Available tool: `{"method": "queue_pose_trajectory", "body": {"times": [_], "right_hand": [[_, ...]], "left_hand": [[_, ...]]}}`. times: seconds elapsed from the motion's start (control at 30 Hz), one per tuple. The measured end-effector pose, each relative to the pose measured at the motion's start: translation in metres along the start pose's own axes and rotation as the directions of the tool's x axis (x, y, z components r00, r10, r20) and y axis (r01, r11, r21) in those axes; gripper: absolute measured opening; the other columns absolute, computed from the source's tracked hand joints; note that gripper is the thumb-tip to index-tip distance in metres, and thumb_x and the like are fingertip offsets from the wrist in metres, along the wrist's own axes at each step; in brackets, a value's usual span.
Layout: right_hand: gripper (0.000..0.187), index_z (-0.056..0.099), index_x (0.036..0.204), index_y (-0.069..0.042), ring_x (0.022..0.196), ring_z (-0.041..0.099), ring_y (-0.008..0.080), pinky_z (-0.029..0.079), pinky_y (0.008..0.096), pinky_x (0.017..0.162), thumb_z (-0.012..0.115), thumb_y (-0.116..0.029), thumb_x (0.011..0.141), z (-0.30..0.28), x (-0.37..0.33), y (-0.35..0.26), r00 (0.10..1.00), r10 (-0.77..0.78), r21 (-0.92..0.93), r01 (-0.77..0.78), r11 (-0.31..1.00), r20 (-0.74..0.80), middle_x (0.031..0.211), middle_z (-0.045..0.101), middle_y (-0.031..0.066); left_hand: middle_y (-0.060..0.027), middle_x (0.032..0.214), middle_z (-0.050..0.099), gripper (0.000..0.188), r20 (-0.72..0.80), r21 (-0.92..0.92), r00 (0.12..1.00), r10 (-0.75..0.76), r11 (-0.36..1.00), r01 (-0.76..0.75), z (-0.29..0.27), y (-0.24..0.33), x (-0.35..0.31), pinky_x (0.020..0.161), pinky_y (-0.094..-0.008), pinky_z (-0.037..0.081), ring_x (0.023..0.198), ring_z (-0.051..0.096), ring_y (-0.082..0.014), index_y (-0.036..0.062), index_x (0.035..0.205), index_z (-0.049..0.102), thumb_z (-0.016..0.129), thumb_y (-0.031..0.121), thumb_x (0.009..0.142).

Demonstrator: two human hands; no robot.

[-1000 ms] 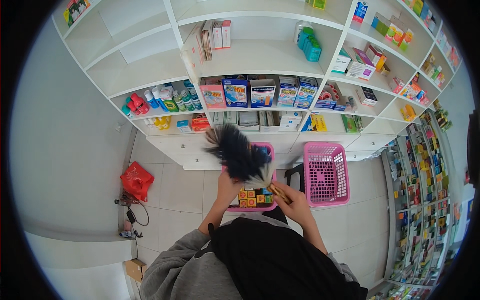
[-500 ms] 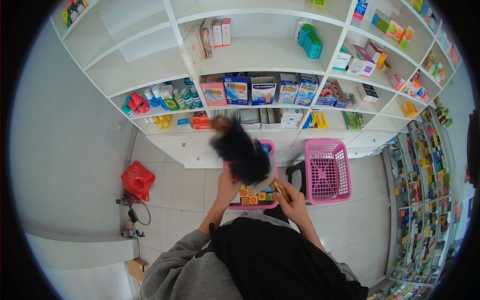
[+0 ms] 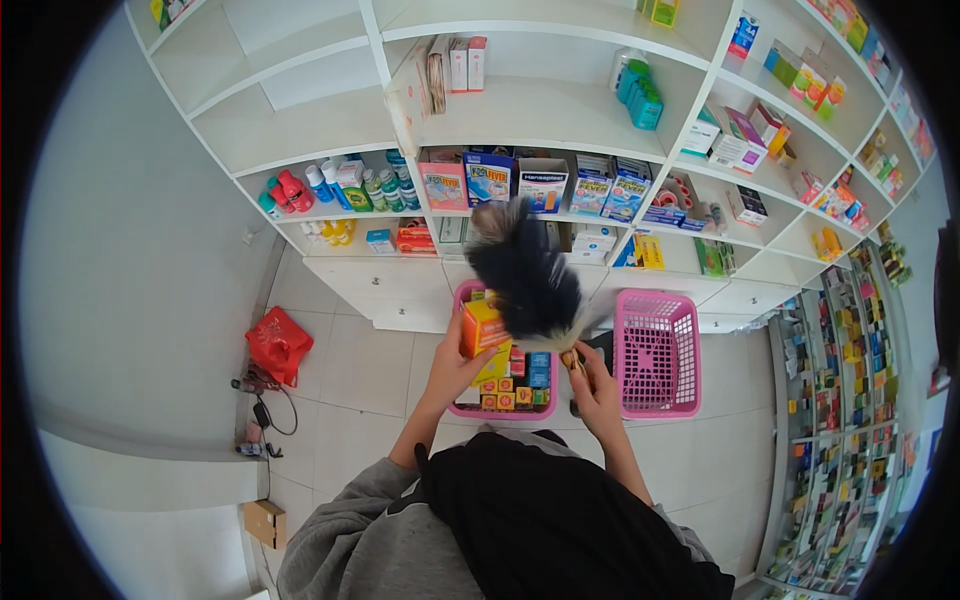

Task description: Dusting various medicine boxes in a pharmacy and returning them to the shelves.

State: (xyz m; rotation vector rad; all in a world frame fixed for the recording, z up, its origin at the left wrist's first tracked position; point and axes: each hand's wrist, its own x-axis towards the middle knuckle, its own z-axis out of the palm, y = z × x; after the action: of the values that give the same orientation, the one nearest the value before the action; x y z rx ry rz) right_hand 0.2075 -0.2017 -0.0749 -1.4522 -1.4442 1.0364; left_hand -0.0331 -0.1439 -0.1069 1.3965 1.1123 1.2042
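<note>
My left hand (image 3: 455, 368) is closed around an orange and yellow box (image 3: 483, 327), held over the left pink basket (image 3: 463, 411). A yellow box (image 3: 493, 370) shows just below it; whether my fingers also hold that one I cannot tell. My right hand (image 3: 597, 387) grips the handle of a feather duster (image 3: 532, 280). Its dark, blurred feathers point up and to the left, beside the orange and yellow box, and hide part of the basket. Several small boxes (image 3: 507, 401) lie inside the left basket.
An empty pink basket (image 3: 625, 405) stands to the right. White shelves (image 3: 500, 118) with boxes and bottles rise ahead. A red plastic bag (image 3: 278, 345) and cables lie on the floor at left. Stocked glass shelving (image 3: 835, 430) lines the right side.
The orange and yellow box, earlier hidden behind the duster, now shows in my left hand. The duster has shifted right and its feathers have swung clear of that hand. The view has shifted slightly.
</note>
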Motion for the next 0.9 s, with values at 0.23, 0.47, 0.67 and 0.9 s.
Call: {"method": "queue_pose_trajectory", "body": {"times": [0.23, 0.47, 0.67, 0.9], "right_hand": [[0.033, 0.047, 0.124, -0.006, 0.057, 0.045, 0.0047, 0.035, 0.0176, 0.049, 0.040, -0.026, 0.100, -0.013, -0.001, 0.016, 0.984, -0.010, 0.660, -0.112, 0.743, 0.178, 0.075, 0.051, 0.0011], [0.024, 0.062, 0.107, -0.001, 0.061, 0.045, 0.0052, 0.036, 0.0214, 0.054, 0.050, -0.018, 0.094, -0.045, 0.018, 0.034, 0.987, -0.068, 0.258, 0.029, 0.966, 0.142, 0.070, 0.052, -0.0017], [0.020, 0.066, 0.097, 0.001, 0.065, 0.053, 0.0056, 0.042, 0.0202, 0.060, 0.064, -0.016, 0.086, -0.062, 0.029, 0.045, 0.964, -0.021, 0.043, 0.010, 0.999, 0.267, 0.070, 0.061, 0.0002], [0.022, 0.069, 0.098, 0.000, 0.066, 0.055, 0.0065, 0.045, 0.0210, 0.062, 0.068, -0.017, 0.084, -0.076, 0.014, 0.057, 0.945, 0.018, 0.015, -0.024, 1.000, 0.328, 0.077, 0.067, 0.0034]], "left_hand": [[-0.0108, 0.131, 0.043, 0.069, 0.033, -0.509, 0.999, -0.009, 0.860, 0.025, 0.018, 0.036, 0.005, 0.095, -0.0283, 0.043, 0.115, 0.051, -0.0184, 0.0093, 0.143, 0.020, 0.057, 0.008, 0.084], [-0.0076, 0.118, 0.054, 0.054, 0.065, -0.584, 0.980, -0.187, 0.789, 0.189, 0.034, 0.029, -0.009, 0.085, -0.0280, 0.048, 0.103, 0.057, -0.0142, 0.0075, 0.136, 0.033, 0.054, 0.022, 0.088], [-0.0107, 0.119, 0.057, 0.055, 0.228, -0.758, 0.867, -0.443, 0.477, 0.444, 0.036, -0.007, -0.024, 0.084, -0.0333, 0.050, 0.097, 0.061, -0.0201, 0.0045, 0.133, 0.039, 0.050, 0.037, 0.090], [-0.0115, 0.101, 0.063, 0.039, 0.208, -0.763, 0.877, -0.434, 0.489, 0.423, 0.030, -0.002, -0.020, 0.076, -0.0310, 0.053, 0.087, 0.064, -0.0210, 0.0040, 0.117, 0.053, 0.055, 0.032, 0.089]]}}
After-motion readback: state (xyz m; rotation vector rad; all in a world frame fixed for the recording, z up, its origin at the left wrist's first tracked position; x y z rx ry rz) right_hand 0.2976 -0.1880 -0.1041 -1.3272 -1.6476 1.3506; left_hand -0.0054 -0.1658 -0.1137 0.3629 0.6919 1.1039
